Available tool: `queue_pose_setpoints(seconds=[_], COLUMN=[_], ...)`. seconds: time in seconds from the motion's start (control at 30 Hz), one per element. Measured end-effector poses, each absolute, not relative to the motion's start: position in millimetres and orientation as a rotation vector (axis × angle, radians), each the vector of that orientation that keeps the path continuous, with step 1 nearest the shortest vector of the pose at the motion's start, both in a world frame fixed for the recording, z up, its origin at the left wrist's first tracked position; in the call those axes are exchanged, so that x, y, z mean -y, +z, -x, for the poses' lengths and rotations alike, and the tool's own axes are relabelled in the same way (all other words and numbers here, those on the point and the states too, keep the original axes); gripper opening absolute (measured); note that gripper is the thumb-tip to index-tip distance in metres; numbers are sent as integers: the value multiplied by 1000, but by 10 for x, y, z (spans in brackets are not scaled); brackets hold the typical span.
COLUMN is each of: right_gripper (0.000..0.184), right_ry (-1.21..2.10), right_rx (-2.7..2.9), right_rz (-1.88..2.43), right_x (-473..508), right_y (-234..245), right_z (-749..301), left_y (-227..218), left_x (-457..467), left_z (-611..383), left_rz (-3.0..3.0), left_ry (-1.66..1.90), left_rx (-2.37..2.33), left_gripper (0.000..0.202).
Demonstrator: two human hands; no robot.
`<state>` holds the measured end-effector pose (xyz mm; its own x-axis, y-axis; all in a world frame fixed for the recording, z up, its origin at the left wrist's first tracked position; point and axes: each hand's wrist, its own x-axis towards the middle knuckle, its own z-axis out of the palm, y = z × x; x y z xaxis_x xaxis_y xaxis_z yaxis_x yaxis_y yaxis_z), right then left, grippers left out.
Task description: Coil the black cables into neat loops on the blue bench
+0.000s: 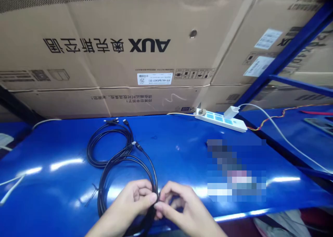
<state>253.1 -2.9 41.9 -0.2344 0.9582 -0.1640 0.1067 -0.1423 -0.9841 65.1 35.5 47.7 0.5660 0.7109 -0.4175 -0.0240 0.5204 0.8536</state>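
A coil of black cable (125,167) lies on the glossy blue table (182,150) at the near edge. My left hand (132,204) and my right hand (179,205) meet at the coil's near right side, fingers pinched together on the bundled strands. Whether a tie sits between the fingertips is too small to tell. A second black cable coil (104,143) lies flat just behind, its plug ends (114,120) pointing to the back. The nearer coil's plugs (136,145) rest on the table between the two coils.
Large cardboard boxes (117,56) wall off the back of the table. A white power strip (221,121) with a white charger (231,111) and a white lead sits back right. A blue rack post (286,53) slants at right. White cables (10,186) trail at the left edge.
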Motion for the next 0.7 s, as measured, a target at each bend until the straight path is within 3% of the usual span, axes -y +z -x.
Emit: queue_pose_setpoints(seconds=[0.23,0.5,0.7], right_gripper=[11,17,40], right_ry=[1256,748,174], right_rx=[1445,1858,2354], right_rz=[1368,1064,1016], right_x=[-28,-78,-55], right_y=[476,424,573], right_z=[-2594,-2698,-2767], left_y=[465,458,441], left_x=[-357,-363,-376], left_z=[-638,-635,-680], left_rz=[-953,-893,-926], left_ry=[491,529,489], left_rx=[-838,-874,-926], left_gripper=[40,41,44])
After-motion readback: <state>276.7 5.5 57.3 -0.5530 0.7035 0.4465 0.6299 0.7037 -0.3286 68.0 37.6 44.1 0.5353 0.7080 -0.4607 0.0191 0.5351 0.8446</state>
